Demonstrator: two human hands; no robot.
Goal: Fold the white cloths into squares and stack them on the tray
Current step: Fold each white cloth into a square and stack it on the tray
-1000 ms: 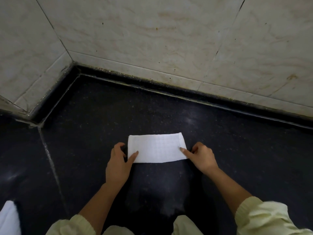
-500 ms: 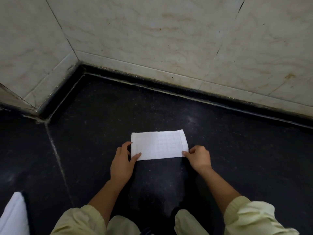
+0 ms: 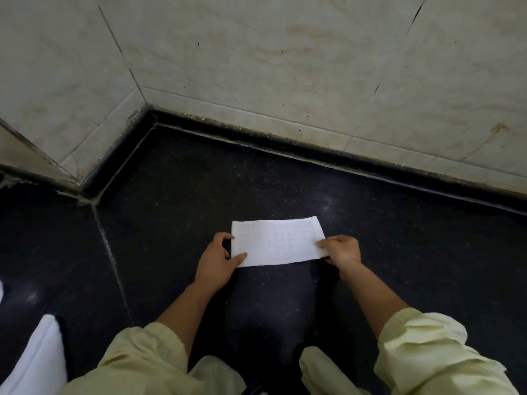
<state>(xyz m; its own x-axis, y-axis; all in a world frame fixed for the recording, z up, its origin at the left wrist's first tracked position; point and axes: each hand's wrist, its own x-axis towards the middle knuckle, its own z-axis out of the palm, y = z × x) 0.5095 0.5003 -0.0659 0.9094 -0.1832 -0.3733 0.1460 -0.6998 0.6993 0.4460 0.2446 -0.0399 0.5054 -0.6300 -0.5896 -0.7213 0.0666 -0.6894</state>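
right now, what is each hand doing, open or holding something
Left hand: pinches the left end of the white cloth.
Right hand: grips its right end.

The right hand (image 3: 340, 250) now pinches the white folded waffle-weave cloth (image 3: 275, 243) at its right end. Earlier one straight finger pressed there.

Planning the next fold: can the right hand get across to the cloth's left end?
Probably yes. The right hand pinches the right end of the white cloth, which lies flat on the dark surface with nothing on top. Only the left hand, gripping the left end, occupies that spot.
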